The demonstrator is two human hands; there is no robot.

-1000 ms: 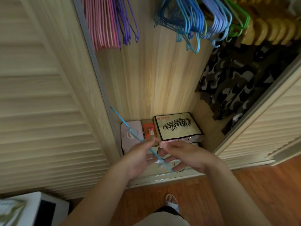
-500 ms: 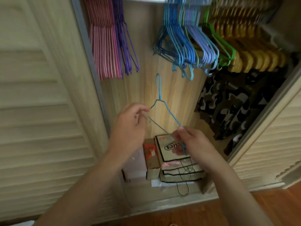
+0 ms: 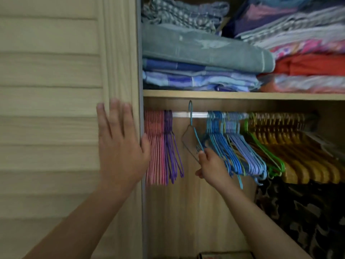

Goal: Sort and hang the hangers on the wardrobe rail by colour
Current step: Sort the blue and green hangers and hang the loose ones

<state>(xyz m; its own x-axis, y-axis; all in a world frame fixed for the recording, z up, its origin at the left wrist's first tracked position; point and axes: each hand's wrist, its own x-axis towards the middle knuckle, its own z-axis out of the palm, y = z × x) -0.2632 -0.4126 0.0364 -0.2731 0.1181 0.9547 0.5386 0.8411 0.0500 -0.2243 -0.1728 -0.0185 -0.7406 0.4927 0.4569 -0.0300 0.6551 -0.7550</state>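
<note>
A light blue wire hanger [image 3: 192, 128] has its hook at the white wardrobe rail [image 3: 188, 114], in the gap between the purple hangers [image 3: 172, 146] and the blue hangers [image 3: 222, 143]. My right hand [image 3: 210, 165] grips its lower part. My left hand [image 3: 119, 144] presses flat with straight fingers on the louvred door [image 3: 50, 109] at its edge. Pink hangers [image 3: 155, 146] hang at the far left of the rail. Right of the blue ones come lavender hangers [image 3: 248, 152], green hangers [image 3: 267, 152] and wooden hangers [image 3: 302, 150].
A shelf [image 3: 242, 95] just above the rail carries stacks of folded cloth [image 3: 201, 53]. A camouflage garment [image 3: 302, 212] hangs under the wooden hangers at the right. The wardrobe's wooden back panel [image 3: 196, 202] shows below the gap.
The view rose from the wardrobe floor to the rail. My right hand lifted the light blue hanger up to the rail. My left hand let go of it and moved onto the door.
</note>
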